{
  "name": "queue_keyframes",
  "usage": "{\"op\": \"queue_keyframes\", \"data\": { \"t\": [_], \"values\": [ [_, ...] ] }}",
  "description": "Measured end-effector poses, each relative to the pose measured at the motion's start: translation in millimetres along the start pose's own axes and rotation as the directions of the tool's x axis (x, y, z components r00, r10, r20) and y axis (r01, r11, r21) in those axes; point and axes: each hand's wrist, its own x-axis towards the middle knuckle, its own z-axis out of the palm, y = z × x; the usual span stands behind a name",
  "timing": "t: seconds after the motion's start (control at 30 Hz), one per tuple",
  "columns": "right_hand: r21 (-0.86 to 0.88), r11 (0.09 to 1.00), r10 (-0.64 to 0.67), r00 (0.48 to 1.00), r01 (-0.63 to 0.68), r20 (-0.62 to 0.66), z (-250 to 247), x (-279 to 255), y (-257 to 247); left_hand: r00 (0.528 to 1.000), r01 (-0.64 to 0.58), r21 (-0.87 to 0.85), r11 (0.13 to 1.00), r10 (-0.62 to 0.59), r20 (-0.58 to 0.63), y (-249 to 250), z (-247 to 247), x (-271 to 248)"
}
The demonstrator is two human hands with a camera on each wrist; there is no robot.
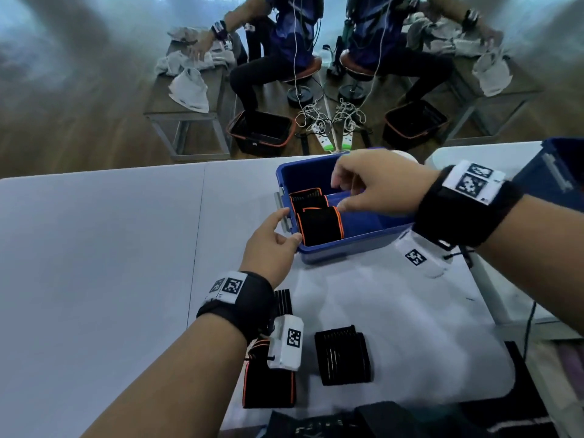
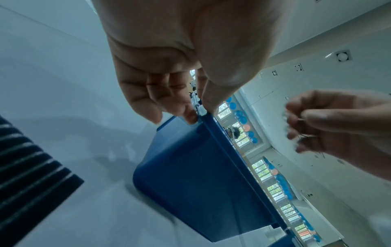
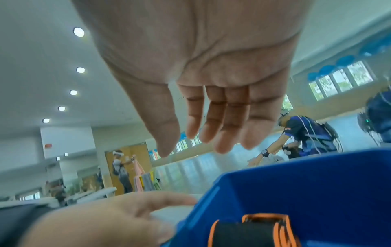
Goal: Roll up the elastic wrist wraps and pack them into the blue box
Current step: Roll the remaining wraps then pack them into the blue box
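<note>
The open blue box (image 1: 347, 245) (image 2: 190, 167) (image 3: 317, 183) stands on the white table (image 1: 94, 248). Two rolled black wraps with orange edges, a far one (image 1: 308, 199) and a near one (image 1: 320, 226) (image 3: 243, 234), stand in its left end. My left hand (image 1: 289, 226) (image 2: 198, 112) pinches the box's left rim by the white latch. Above the box hovers my right hand (image 1: 339, 194) (image 3: 190, 147), fingers relaxed and empty. A flat black wrap (image 1: 343, 355) lies near me. An orange-edged wrap (image 1: 268, 384) lies partly hidden under my left wrist.
A blue lid (image 1: 556, 175) sits at the right on a second table. Dark fabric items (image 1: 347, 422) lie along the near edge. Beyond the table, seated people, a bench with towels (image 1: 189, 86) and a black bin (image 1: 259, 131) occupy the floor.
</note>
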Motion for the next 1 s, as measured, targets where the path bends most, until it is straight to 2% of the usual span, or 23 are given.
{"op": "queue_keyframes", "data": {
  "t": [0.07, 0.13, 0.2, 0.3, 0.4, 0.5, 0.57, 0.77, 0.87, 1.0],
  "values": [
    [0.145, 0.989, 0.002, 0.998, -0.011, 0.062, 11.2, -34.8, -1.4, 1.000, -0.016, 0.029, 0.999, 0.016, -0.001, 0.5, -2.2, 1.4],
    [0.232, 0.971, 0.018, 0.982, -0.061, 0.186, 40.1, -61.4, 3.3, 1.000, -0.029, 0.055, 0.998, 0.028, 0.002, 0.8, -4.0, 2.6],
    [0.207, 0.972, 0.040, 0.949, -0.109, 0.314, 80.3, -80.9, 10.7, 1.000, -0.031, 0.064, 0.997, 0.031, 0.006, 1.3, -4.6, 3.1],
    [0.092, 0.992, 0.037, 0.893, -0.088, 0.449, 137.4, -100.3, 16.9, 1.000, -0.027, 0.062, 0.998, 0.026, 0.015, 1.8, -4.2, 3.3],
    [0.096, 0.991, 0.029, 0.866, -0.088, 0.498, 174.3, -109.7, 15.5, 1.000, -0.016, 0.062, 0.998, 0.015, 0.016, 0.1, -3.4, 3.8],
    [0.031, 0.999, 0.006, 0.859, -0.025, 0.512, 194.1, -110.9, 13.6, 1.000, -0.005, 0.067, 0.998, 0.005, 0.010, -0.8, -3.5, 4.3],
    [0.015, 1.000, -0.001, 0.855, -0.008, 0.519, 200.2, -110.1, 13.5, 1.000, -0.010, 0.071, 0.997, 0.009, 0.010, 0.2, -3.2, 3.8],
    [0.015, 0.999, 0.023, 0.799, -0.040, 0.600, 205.7, -113.2, 8.4, 0.999, -0.032, 0.089, 0.996, 0.031, 0.007, 3.1, -0.1, 2.2],
    [0.041, 0.996, 0.042, 0.827, -0.079, 0.560, 188.2, -115.6, 6.7, 0.999, -0.049, 0.098, 0.994, 0.048, 0.011, 5.0, -0.3, 2.1],
    [0.154, 0.973, 0.082, 0.880, -0.172, 0.467, 132.6, -111.8, 3.6, 0.999, -0.047, 0.100, 0.994, 0.045, 0.014, 5.6, -1.8, 2.2]
  ]
}}
